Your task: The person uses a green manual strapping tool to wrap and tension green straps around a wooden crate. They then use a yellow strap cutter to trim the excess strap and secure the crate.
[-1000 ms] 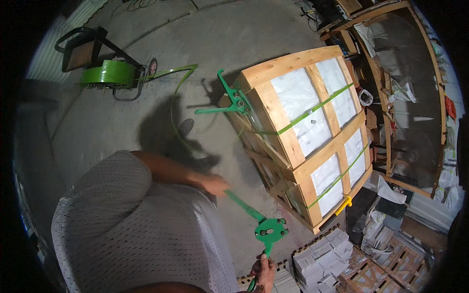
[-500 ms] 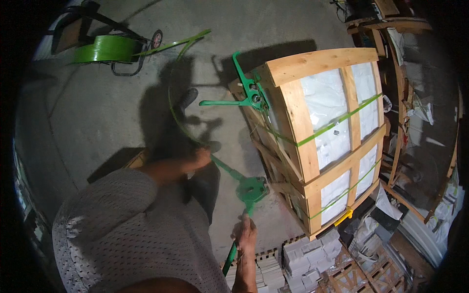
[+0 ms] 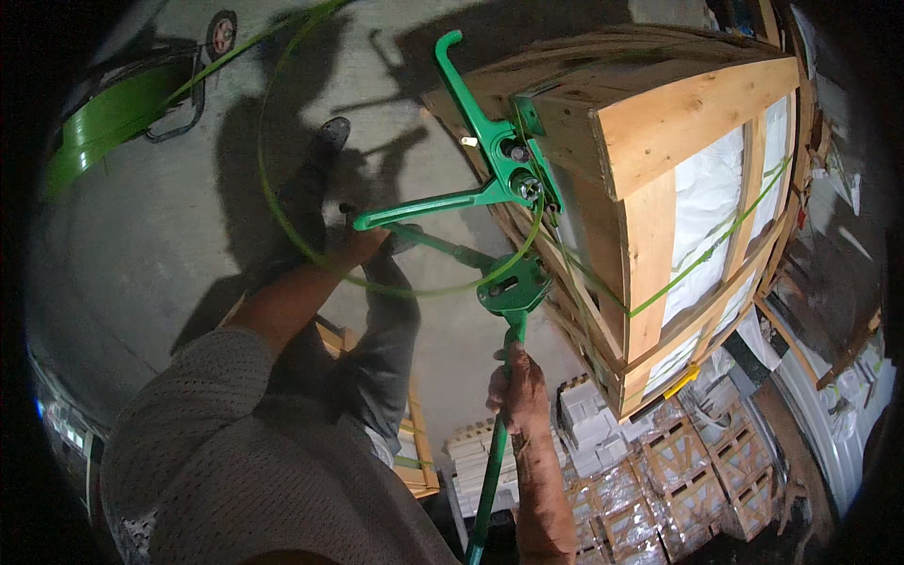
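I hold a green long-handled strapping sealer (image 3: 514, 285) beside the crate, its jaw end just below a green strap tensioner (image 3: 520, 179). My left hand (image 3: 363, 249) is closed around one sealer handle, partly hidden behind the tensioner's lever. My right hand (image 3: 524, 394) grips the other handle, which runs down past my forearm. The tensioner hangs at the side of a wooden crate (image 3: 650, 240), on the green strap (image 3: 657, 299) that goes round it. From the tensioner, a loose strap tail (image 3: 266, 179) loops out over my left arm. Whether the sealer's jaws touch the strap cannot be seen.
A green strap coil (image 3: 118, 118) sits on a wheeled cart at the upper left. Wrapped wooden crates (image 3: 673, 461) and stacked white pieces (image 3: 593, 424) lie below the crate. Timber and scrap line the right side. My foot (image 3: 330, 137) is on the concrete floor.
My view has shifted closer to the crate and tensioner. Both hands have moved up and the sealer now sits nearer the tensioner. The strap tail now makes a wider loop.
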Tool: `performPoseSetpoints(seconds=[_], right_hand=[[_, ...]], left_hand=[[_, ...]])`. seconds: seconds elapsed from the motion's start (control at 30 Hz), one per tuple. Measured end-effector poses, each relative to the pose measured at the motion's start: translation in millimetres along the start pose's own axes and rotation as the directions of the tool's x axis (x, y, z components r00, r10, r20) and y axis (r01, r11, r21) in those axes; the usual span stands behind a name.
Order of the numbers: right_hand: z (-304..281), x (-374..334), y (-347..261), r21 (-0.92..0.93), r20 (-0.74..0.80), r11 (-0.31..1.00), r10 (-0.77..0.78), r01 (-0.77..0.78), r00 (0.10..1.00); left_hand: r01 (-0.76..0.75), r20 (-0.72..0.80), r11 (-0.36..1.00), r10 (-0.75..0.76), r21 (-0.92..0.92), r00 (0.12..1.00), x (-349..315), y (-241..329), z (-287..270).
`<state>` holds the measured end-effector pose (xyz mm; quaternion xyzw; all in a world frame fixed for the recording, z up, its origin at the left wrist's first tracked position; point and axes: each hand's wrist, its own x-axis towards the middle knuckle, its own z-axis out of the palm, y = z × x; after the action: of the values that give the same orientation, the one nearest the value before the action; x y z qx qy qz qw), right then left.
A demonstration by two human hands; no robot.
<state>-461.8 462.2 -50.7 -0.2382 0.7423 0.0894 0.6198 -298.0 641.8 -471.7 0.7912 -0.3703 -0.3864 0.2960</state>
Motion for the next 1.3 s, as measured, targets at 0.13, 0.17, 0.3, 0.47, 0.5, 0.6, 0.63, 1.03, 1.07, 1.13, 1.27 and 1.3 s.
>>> performPoseSetpoints(seconds=[0.13, 0.17, 0.3, 0.47, 0.5, 0.6, 0.63, 1.03, 1.07, 1.13, 1.27, 1.3], right_hand=[[21, 4, -23, -0.011, -0.037, 0.998, 0.057, -0.058, 0.998], [25, 4, -26, -0.032, -0.038, 0.998, 0.056, -0.057, 0.998], [33, 2, -39, -0.043, -0.050, 0.990, 0.131, -0.133, 0.990], [29, 7, -57, 0.089, -0.010, 0.965, 0.248, -0.247, 0.969], [28, 8, -60, 0.061, -0.018, 0.969, 0.239, -0.238, 0.971], [27, 11, -71, 0.023, -0.053, 0.965, 0.263, -0.262, 0.963], [27, 11, -74, 0.011, -0.038, 0.967, 0.253, -0.253, 0.967], [34, 13, -96, 0.017, -0.083, 0.953, 0.301, -0.301, 0.950], [34, 12, -97, -0.013, -0.083, 0.954, 0.299, -0.301, 0.951], [35, 12, -100, -0.071, -0.084, 0.951, 0.295, -0.301, 0.952], [36, 12, -109, -0.059, -0.121, 0.929, 0.356, -0.364, 0.927], [36, 12, -112, -0.081, -0.114, 0.924, 0.363, -0.373, 0.925]], left_hand=[[0.145, -0.029, 0.986, -0.143, 0.087, 0.989, 26, -14, 20], [0.177, 0.020, 0.962, -0.185, 0.209, 0.982, 33, -13, 18], [0.080, 0.369, 0.936, -0.213, 0.344, 0.905, 58, 3, -8], [0.141, 0.430, 0.941, -0.269, 0.308, 0.862, 73, 24, -23], [0.105, 0.471, 0.933, -0.269, 0.345, 0.840, 75, 24, -24], [0.047, 0.547, 0.933, -0.249, 0.357, 0.799, 75, 22, -20], [-0.099, 0.626, 0.917, -0.182, 0.386, 0.758, 75, 20, -18], [-0.111, 0.496, 0.967, -0.018, 0.231, 0.868, 58, 1, 8], [-0.088, 0.532, 0.964, -0.060, 0.249, 0.845, 57, 0, 11], [-0.054, 0.551, 0.957, -0.117, 0.284, 0.826, 55, -2, 18], [0.083, 0.545, 0.956, -0.231, 0.282, 0.806, 53, -4, 27], [0.070, 0.533, 0.963, -0.204, 0.260, 0.821, 52, -4, 28]])
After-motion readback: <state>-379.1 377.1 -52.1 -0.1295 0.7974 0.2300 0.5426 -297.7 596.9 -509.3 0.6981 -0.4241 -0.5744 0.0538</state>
